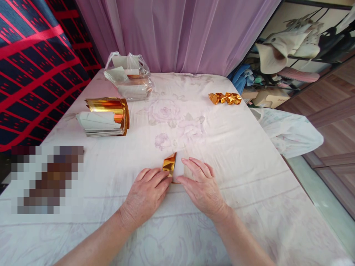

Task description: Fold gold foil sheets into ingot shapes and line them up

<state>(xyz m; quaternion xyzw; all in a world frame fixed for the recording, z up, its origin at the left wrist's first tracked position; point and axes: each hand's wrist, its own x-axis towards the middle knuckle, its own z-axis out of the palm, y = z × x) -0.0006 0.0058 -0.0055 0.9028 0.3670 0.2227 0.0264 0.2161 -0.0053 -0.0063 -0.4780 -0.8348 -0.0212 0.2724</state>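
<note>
A sheet of gold foil paper [169,164] lies on the cloth in front of me, its left side folded over with the gold face up. White backing shows to the right of the fold, between my hands. My left hand [150,188] is closed, its fingertips pressing the paper down at the fold's lower left. My right hand [203,186] rests over the sheet's right side, fingers stretched and thumb apart, the thumb tip by the lower edge. The part of the sheet beneath the right hand is hidden.
A stack of gold foil paper [107,123] stands left, with a clear plastic bag [130,79] of more sheets behind it. Folded gold pieces [225,98] sit far right. A blurred patch [50,181] covers something at left. A white bag [294,131] hangs beyond the right edge.
</note>
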